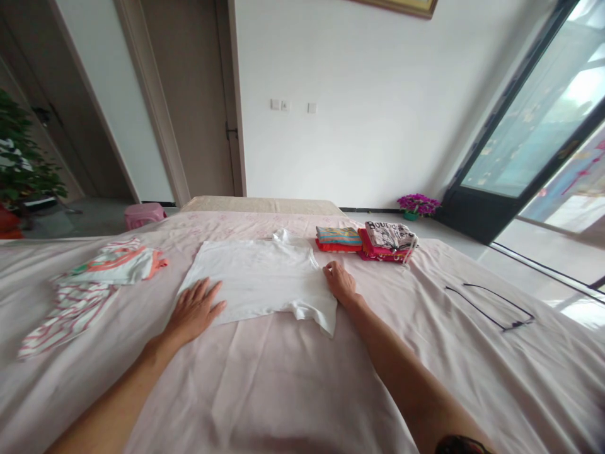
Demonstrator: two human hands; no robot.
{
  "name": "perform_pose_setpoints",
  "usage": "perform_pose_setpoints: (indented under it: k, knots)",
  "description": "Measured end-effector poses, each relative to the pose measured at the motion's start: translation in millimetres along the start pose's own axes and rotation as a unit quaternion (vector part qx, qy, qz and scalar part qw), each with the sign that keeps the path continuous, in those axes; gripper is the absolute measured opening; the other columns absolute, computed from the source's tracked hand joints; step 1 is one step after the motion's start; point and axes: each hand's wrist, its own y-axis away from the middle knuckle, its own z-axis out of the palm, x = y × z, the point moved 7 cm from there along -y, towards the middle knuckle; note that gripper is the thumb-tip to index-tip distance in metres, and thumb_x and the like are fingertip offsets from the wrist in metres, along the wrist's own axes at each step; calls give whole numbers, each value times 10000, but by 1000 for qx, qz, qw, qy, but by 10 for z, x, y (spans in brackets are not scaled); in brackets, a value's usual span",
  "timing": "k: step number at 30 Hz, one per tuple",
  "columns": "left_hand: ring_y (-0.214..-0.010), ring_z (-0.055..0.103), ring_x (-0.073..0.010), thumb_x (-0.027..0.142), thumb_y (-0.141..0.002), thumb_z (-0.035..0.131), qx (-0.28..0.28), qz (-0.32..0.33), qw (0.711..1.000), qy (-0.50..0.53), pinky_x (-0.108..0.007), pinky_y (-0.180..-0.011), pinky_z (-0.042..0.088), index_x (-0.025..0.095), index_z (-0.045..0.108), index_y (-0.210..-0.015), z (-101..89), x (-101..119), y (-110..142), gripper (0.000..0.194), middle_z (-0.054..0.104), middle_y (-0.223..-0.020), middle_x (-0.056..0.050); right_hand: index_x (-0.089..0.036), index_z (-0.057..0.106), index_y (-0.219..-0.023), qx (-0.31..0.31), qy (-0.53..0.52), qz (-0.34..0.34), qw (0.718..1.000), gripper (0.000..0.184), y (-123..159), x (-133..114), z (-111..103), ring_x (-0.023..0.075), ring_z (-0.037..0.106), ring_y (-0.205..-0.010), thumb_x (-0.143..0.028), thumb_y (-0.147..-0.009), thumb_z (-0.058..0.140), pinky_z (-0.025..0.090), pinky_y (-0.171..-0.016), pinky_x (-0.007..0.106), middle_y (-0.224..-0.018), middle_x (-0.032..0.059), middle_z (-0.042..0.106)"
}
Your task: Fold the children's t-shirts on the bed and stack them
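Note:
A white T-shirt (255,274) lies spread on the pink cloth, its neckline toward the right and its hem toward the left. My left hand (196,309) rests flat on the shirt's lower left part, fingers stretched out. At the shirt's right side, by the neckline and shoulder, my right hand (339,281) has its fingers curled together at the fabric edge. The near sleeve is rumpled, and the far sleeve is bunched up a little.
Folded clothes (338,238) and a taller folded stack (390,241) sit beyond my right hand. Striped clothing (89,287) lies loosely at the left. A pair of dark-framed glasses (501,309) rests at the right on the pink cloth (283,391). A pink stool (144,215) stands behind.

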Motion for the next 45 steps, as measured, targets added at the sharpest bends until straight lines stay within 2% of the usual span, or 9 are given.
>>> perform_pose_setpoints:
  k: [12,15,21,25,28,32,36,40,45]
  knots:
    - [-1327,473,-261,429,-919,502,67,65,993,75,-430,-1129,343,190,607,-1288,-218,98,4,452,539,-1418,-133,-175,566,-1135,80,-217,-29,973,340,138,121,-157,166,607,-830,-367,-872,466,460,-791,276,-1023,53,657]
    - [-1223,547,-247,414,-914,527,95,92,984,123,-411,-1081,400,183,643,-1184,-356,152,27,374,621,-1286,-117,-171,598,-1036,41,-263,-84,960,315,315,75,-252,157,589,-740,-403,-842,508,468,-706,265,-926,41,655]
    - [-963,610,-197,389,-923,529,98,130,968,189,-343,-904,481,218,646,-939,-559,249,139,208,670,-971,-48,-192,668,-891,-162,-201,-296,920,225,1101,-210,-448,162,594,-757,-397,-798,667,458,-698,262,-836,32,658]
    - [-966,607,-184,336,-878,586,46,188,957,216,-299,-862,489,237,631,-988,-569,351,217,155,658,-988,-30,-247,689,-1057,-158,-79,-392,903,265,1443,-355,-507,205,604,-944,-268,-793,681,450,-846,307,-989,55,682]
    - [-1006,600,-189,245,-843,583,15,218,952,216,-300,-901,478,251,622,-1052,-578,381,242,213,647,-1030,-28,-256,699,-1060,-129,-43,-385,913,316,1428,-382,-498,194,611,-926,-119,-845,512,452,-833,298,-953,57,689]
    - [-986,611,-164,87,-798,445,-34,217,950,221,-269,-889,462,257,626,-1005,-606,334,264,323,646,-1005,-12,-251,721,-929,-137,-60,-376,915,404,1373,-362,-557,182,622,-895,-22,-692,487,459,-826,273,-890,35,691]
    - [-771,602,-137,76,-747,404,-120,193,947,228,-242,-733,435,230,622,-859,-629,259,305,290,644,-874,9,-253,741,-876,-242,-79,-339,905,378,1368,-268,-569,141,626,-736,-40,-659,515,458,-688,221,-820,3,698]
    - [-651,565,-135,251,-827,445,-201,135,938,246,-227,-612,371,203,608,-722,-632,230,175,200,628,-698,26,-220,745,-940,-336,-138,-281,889,226,1148,-317,-595,136,639,-673,-200,-811,561,453,-600,208,-780,6,715]
    - [-887,661,-187,412,-939,385,-102,101,940,310,-274,-802,466,208,681,-919,-635,531,-509,360,735,-927,-36,-194,674,-1188,-199,-147,-318,915,354,503,-917,-571,223,640,-1107,-354,-963,453,469,-974,332,-1213,90,689]
